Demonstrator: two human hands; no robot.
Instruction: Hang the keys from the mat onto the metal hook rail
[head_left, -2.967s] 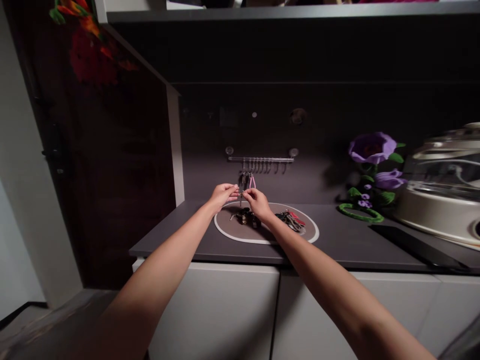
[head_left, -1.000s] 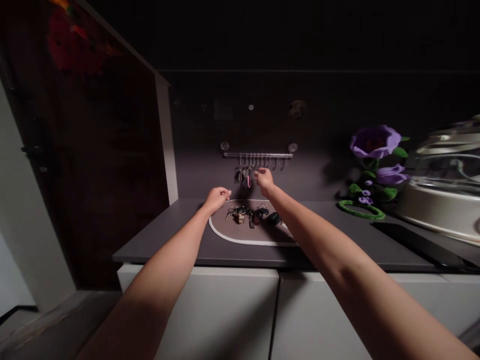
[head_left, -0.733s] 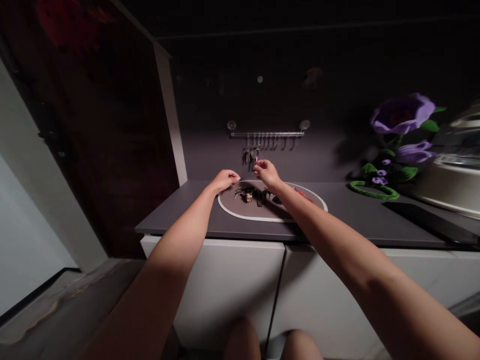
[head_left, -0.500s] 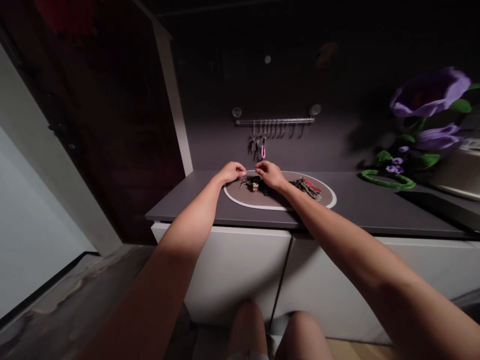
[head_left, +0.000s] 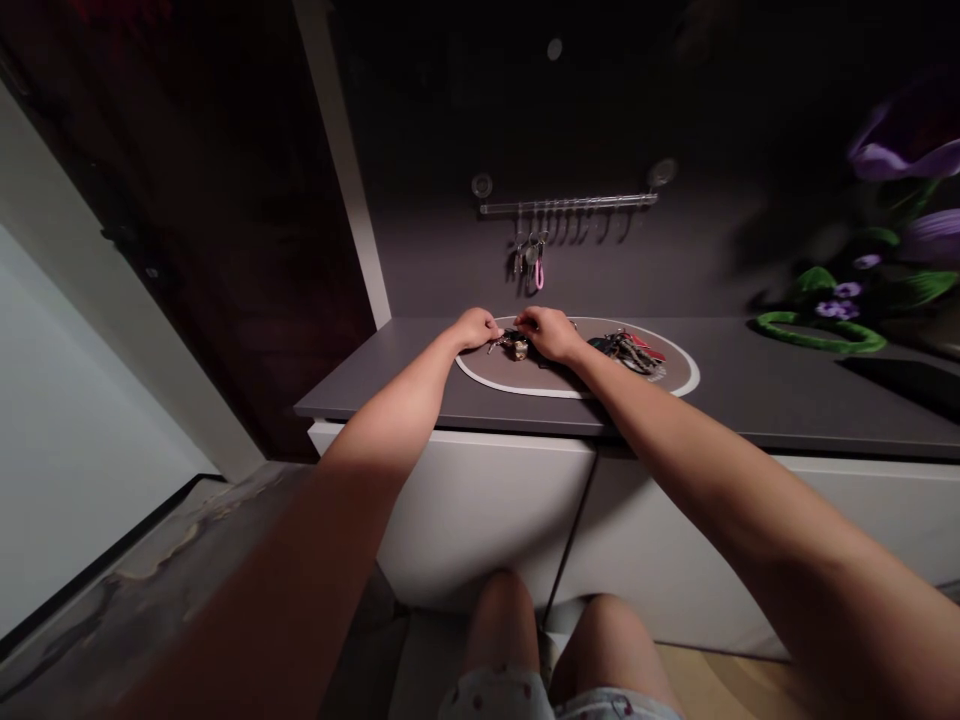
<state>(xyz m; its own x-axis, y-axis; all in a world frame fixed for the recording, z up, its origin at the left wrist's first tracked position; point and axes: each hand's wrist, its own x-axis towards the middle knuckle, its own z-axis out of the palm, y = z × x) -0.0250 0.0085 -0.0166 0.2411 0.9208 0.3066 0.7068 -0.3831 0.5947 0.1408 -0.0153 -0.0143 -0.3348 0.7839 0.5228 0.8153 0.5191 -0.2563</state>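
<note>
An oval brown mat (head_left: 517, 385) with a white rim lies on the dark countertop. At its left end my left hand (head_left: 478, 328) is closed, its thumb and forefinger pinched at the edge of a small bunch of keys (head_left: 519, 348) with a light-coloured charm. Just to the right, my right hand (head_left: 551, 333) reaches over the same bunch with curled fingers. Whatever its fingertips hold is hidden. A larger pile of keys (head_left: 634, 352), with red pieces among them, rests right of that wrist on the mat.
On the wall behind, a clear hook rail (head_left: 570, 205) carries several hanging keys (head_left: 531, 255) and a pink loop (head_left: 539, 275). Purple flowers (head_left: 838, 302) and a green ring (head_left: 821, 333) stand at the right. White cabinet doors (head_left: 480, 500) front the counter (head_left: 360, 380).
Both hands have come down slightly onto the small bunch, the left fingertips now meeting its edge. The view has tilted down and shifted a little left.
</note>
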